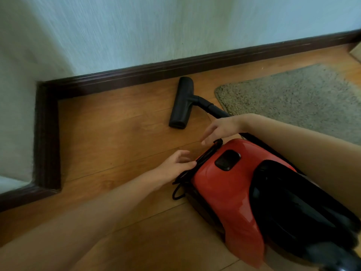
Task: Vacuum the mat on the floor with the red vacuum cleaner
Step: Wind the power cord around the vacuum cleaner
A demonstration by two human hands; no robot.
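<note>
The red vacuum cleaner [230,192] lies on the wooden floor at the lower right, with a black button on top and a black cord [181,184] wound along its front end. Its black floor nozzle [181,102] rests on the floor near the wall, joined to a black tube [213,109] that runs back under my right arm. The grey-beige mat [293,98] lies at the right. My left hand [175,167] touches the cord at the vacuum's front edge, fingers spread. My right hand [220,130] hovers just above the same end, fingers apart, holding nothing.
A pale wall with a dark brown skirting board [136,75] runs across the back and turns a corner at the left [46,133]. Bare wooden floor [107,137] lies between the wall and the vacuum. A light object's corner shows at the far right edge [356,51].
</note>
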